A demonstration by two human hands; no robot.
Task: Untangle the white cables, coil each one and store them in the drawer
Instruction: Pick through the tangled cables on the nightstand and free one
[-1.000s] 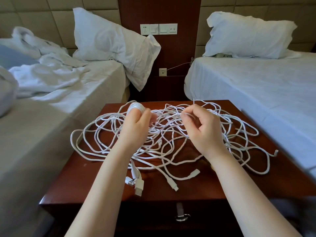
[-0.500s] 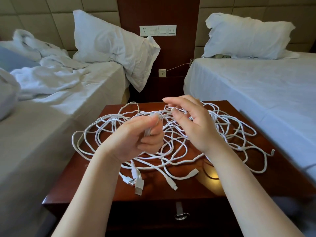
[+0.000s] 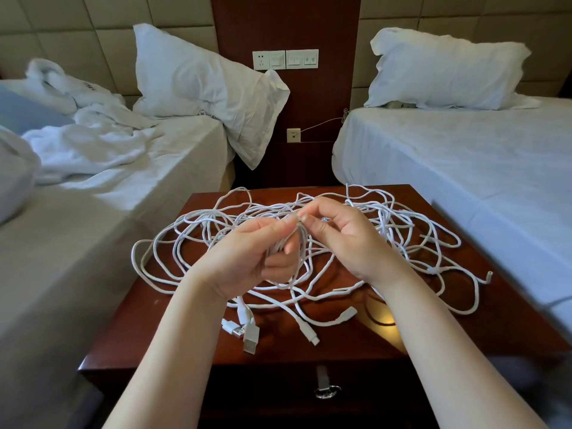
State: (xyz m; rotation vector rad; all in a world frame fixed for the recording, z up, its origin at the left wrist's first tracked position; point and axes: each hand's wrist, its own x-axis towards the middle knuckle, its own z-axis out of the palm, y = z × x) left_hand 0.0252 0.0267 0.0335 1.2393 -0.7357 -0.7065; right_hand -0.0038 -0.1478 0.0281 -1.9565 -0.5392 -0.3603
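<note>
The left hand (image 3: pixel 244 261) is clutching a bunch of loops from the white cables (image 3: pixel 383 221), and the right hand (image 3: pixel 346 243) is pinching a strand just above that clutch. The tangle is sprawling beneath both grips on the nightstand (image 3: pixel 154 320), with the closed drawer (image 3: pixel 278 394) below.

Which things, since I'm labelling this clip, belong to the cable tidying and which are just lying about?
In the job: white cables, gripped by left hand and right hand; nightstand under them; its shut drawer.
Lying about: left pillow, right pillow, crumpled white bedding, wall switch panel.
</note>
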